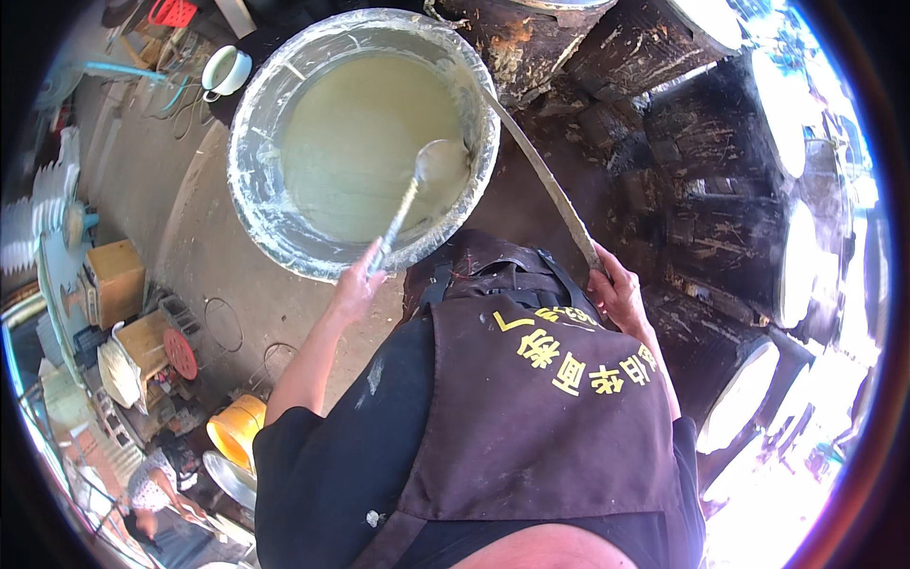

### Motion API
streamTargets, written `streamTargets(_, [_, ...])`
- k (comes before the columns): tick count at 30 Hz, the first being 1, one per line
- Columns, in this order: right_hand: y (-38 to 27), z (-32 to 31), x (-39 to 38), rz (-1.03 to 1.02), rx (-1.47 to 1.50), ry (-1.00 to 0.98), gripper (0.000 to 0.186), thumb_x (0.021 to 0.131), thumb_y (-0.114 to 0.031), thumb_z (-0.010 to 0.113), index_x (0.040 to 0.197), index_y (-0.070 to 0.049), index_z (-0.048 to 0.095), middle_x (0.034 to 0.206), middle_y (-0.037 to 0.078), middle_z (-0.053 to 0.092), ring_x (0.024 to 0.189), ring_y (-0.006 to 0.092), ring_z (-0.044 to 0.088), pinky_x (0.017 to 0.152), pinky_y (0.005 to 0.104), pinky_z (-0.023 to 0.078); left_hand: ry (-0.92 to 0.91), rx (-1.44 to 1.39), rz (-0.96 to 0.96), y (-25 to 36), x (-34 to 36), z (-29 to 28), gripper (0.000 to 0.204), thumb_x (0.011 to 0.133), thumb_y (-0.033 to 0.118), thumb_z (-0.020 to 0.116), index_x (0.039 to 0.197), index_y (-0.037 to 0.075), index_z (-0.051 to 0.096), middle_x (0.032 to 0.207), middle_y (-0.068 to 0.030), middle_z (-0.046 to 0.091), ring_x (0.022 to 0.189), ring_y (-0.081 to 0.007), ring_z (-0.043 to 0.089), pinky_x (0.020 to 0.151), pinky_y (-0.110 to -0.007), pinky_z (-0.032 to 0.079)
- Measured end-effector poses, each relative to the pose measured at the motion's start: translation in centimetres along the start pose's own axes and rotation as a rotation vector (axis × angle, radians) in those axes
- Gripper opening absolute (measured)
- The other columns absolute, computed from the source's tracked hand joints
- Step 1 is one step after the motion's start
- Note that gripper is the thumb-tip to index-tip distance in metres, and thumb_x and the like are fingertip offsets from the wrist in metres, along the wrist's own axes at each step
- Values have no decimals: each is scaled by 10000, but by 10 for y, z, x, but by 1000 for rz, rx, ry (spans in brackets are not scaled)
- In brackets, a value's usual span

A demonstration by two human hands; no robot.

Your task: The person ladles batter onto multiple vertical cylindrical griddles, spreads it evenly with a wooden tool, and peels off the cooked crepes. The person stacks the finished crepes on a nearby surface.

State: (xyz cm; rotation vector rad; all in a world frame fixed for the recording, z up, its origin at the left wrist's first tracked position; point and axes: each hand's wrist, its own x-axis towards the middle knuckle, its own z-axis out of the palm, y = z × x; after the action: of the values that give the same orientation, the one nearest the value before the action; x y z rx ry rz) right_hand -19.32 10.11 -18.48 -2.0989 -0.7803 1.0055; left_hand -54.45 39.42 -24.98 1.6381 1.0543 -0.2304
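Note:
A large round tub [252, 204], its wall smeared with white residue, stands in front of me and holds a cloudy, pale greenish liquid [355, 142]. My left hand [356, 286] is closed round the handle of a ladle [403, 209]. The ladle's round bowl is at the liquid near the tub's right side; how deep it dips I cannot tell. My right hand [618, 289] grips the near end of a long, thin, flat stick [542, 174]. The stick slants up and left to the tub's right rim, where its far end meets or passes the edge.
Dark, stained barrels [706, 142] with pale tops line the right side. A white enamel pot [226, 72] stands left of the tub. Lower left are a yellow bucket [237, 427], a metal basin [230, 479], a wooden box [116, 280] and another person [156, 484].

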Motion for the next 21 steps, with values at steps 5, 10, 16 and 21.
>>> streamTargets(5, [11, -23, 8, -112, -56, -11, 490, 876, -46, 559, 1357, -123, 499, 651, 89, 604, 515, 159, 590, 567, 303, 502, 217, 587, 475, -34, -8, 2, 660, 869, 43, 590, 1463, 197, 345, 956, -248, 661, 796, -391, 669, 698, -429, 516])
streamTargets(10, [7, -29, 16, -153, -82, -24, 499, 869, -53, 571, 1357, -116, 490, 698, 145, 624, 603, 250, 635, 630, 346, 508, 30, 668, 129, 66, 33, -29, 676, 876, 28, 555, 1479, 192, 296, 1021, -292, 623, 844, -377, 657, 788, -443, 520])
streamTargets(16, [8, -34, 11, -61, -76, -62, 542, 873, -60, 578, 1394, -141, 450, 764, 186, 648, 696, 318, 662, 689, 378, 513, 111, 16, 313, -15, 88, 42, 680, 914, 94, 546, 1492, 264, 228, 802, -110, 583, 515, -168, 544, 424, -327, 452])
streamTargets(21, [40, -35, 10, -223, -92, -148, 517, 870, -62, 590, 1370, -136, 483, 937, 220, 676, 855, 354, 680, 784, 380, 521, -315, -1535, -547, 70, -4, 81, 488, 987, 170, 487, 1441, 246, 323, 659, 47, 358, 451, -10, 336, 327, -172, 285])
